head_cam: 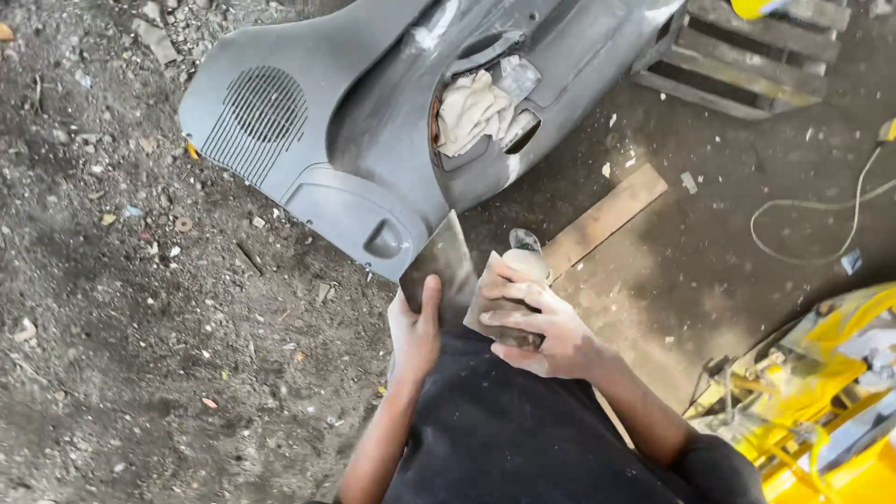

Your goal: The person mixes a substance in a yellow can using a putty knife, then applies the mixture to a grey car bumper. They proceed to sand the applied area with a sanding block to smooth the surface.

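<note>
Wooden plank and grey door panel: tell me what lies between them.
In the head view, only bare, dusty ground separates the wooden plank from the grey door panel.

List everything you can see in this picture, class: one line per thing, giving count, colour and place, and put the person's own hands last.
Car door panel: one, grey, lying on the ground at top centre, with a round speaker grille.
Cloth: one, off-white, stuffed in the panel's opening.
Wooden plank: one, brown, on the ground right of the panel.
Wooden pallet: one, grey-brown, top right.
Cord: one, pale, looped on the ground at right.
Yellow equipment: one, yellow, bottom right corner.
Metal spreader blade: one, dark grey, in the left hand.
Second spreader: one, dusty grey, in the right hand.
Left hand: grips the blade.
Right hand: dusty, grips the second spreader.
</note>
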